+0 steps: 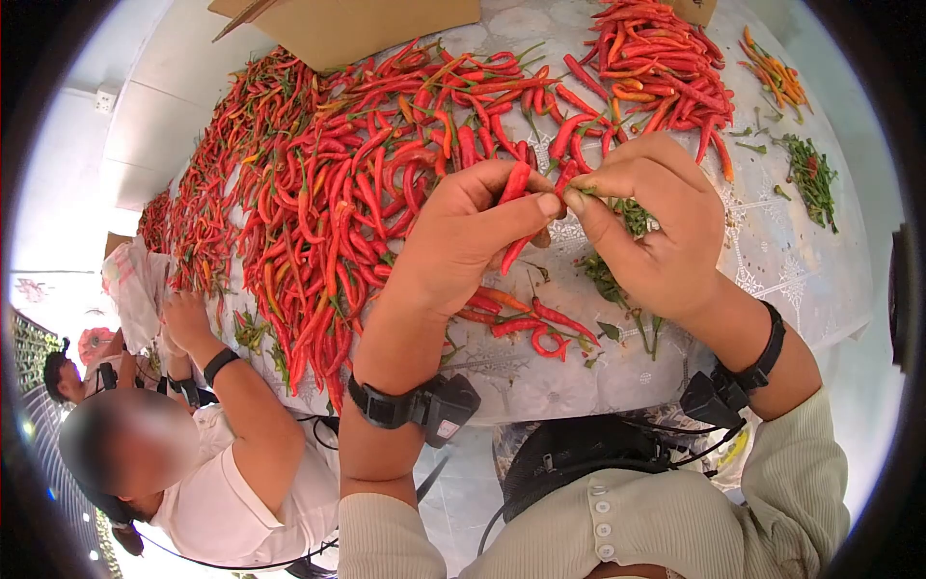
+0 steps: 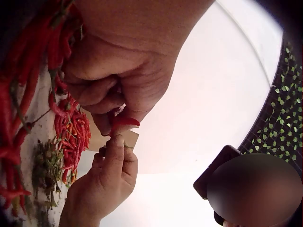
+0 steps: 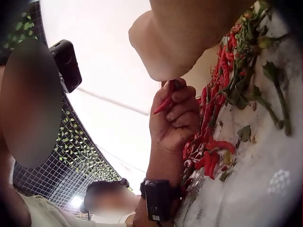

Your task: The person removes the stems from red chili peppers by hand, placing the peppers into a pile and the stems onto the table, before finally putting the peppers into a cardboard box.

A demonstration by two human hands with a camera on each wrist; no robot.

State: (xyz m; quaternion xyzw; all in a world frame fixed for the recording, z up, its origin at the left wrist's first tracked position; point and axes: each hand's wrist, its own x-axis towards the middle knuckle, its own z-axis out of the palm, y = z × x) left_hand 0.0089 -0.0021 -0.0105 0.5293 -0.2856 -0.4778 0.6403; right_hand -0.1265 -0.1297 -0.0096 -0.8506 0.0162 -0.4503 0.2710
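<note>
My left hand grips red chili peppers between thumb and curled fingers, over the near part of the table. Opposite it, thumb and forefinger of my right hand pinch the green stem at the end of a held chili. The fingertips of both hands nearly meet there. In the left wrist view a red chili pokes out of the left fist, just above the right fingertips. From the right wrist, the held chili lies along the left thumb, while the right fingers are mostly hidden.
A large heap of red chilies spreads to the left, and a smaller pile lies at the back right. Green stems are gathered at the right. A cardboard box stands behind. Another person works at the left.
</note>
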